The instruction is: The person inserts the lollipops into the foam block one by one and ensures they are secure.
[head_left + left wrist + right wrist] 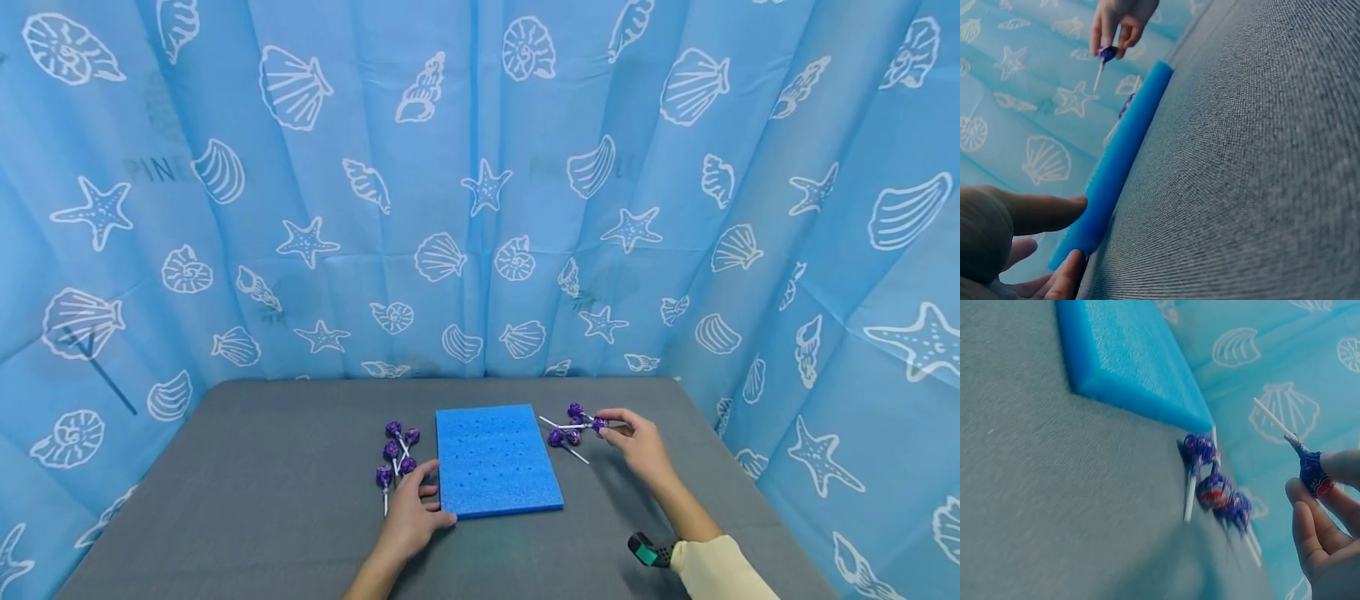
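My right hand [639,446] pinches a purple-wrapped lollipop [1312,469] by its candy end between thumb and fingers, its white stick pointing away from the palm. It is raised above the table, beside a small pile of similar lollipops [1216,491]. A flat blue foam board [498,467], dotted with rows of small holes, lies at the middle of the table. At the board's near left corner rests my left hand [411,518], its extended thumb at the near edge and its fingers along the left side. In the left wrist view the thumb [1054,212] touches the foam.
Several more purple lollipops [392,451] lie left of the board, close by the left hand's fingers. Grey cloth covers the table [285,483]. A blue curtain [480,250] printed with shells and starfish hangs behind the table and at its sides.
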Motion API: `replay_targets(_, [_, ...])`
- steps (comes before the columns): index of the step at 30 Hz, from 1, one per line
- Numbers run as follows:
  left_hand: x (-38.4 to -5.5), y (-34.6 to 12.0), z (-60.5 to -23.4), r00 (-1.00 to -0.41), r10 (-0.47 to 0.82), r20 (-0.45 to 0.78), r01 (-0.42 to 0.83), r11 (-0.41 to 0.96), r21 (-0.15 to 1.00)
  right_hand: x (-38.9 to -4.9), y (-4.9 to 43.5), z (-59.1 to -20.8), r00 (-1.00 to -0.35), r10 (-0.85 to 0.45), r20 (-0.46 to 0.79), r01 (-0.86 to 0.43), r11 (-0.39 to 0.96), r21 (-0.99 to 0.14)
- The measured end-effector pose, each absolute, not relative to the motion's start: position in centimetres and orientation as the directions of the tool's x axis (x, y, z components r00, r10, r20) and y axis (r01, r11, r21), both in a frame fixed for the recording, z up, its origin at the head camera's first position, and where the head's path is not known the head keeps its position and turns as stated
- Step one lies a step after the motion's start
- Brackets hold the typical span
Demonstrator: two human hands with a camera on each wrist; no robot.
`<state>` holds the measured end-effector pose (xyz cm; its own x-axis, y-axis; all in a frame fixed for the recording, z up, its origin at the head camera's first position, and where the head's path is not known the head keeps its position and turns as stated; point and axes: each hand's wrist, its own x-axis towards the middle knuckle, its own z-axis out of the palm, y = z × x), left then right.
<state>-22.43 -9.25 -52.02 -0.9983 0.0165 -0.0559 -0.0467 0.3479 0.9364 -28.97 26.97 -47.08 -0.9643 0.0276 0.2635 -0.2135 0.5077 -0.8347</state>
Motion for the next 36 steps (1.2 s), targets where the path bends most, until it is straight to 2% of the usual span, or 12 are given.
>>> replay_targets(8, [-22.5,-9.5,-52.1,-0.997,0.023,-0.07,-0.058,0.339,0.939,-30.4,24.9,-46.1,-0.951,-0.037,0.308,-0.271,0.583,-0.766])
replay_targets(21, [-22.7,-9.8,-52.1,-0.999,0.032,-0.041,-0.029,0.325,0.945,-32.8,22.1,-46.4,-0.951,-0.109,0.291,-0.288,0.659,-0.694])
replay_targets(26, [-22.7,-9.9,-52.3,-0.999,0.033,-0.042,-0.029,0.323,0.946,-33.2,21.3,-46.8,-0.938,-0.164,0.306,-0.329,0.703,-0.631])
replay_targets(36, [-22.6,-9.8,-52.3,-0.999,0.041,0.003,0.016,0.329,0.944,-33.2,20.7,-46.9,-0.921,-0.217,0.322,-0.373,0.726,-0.578])
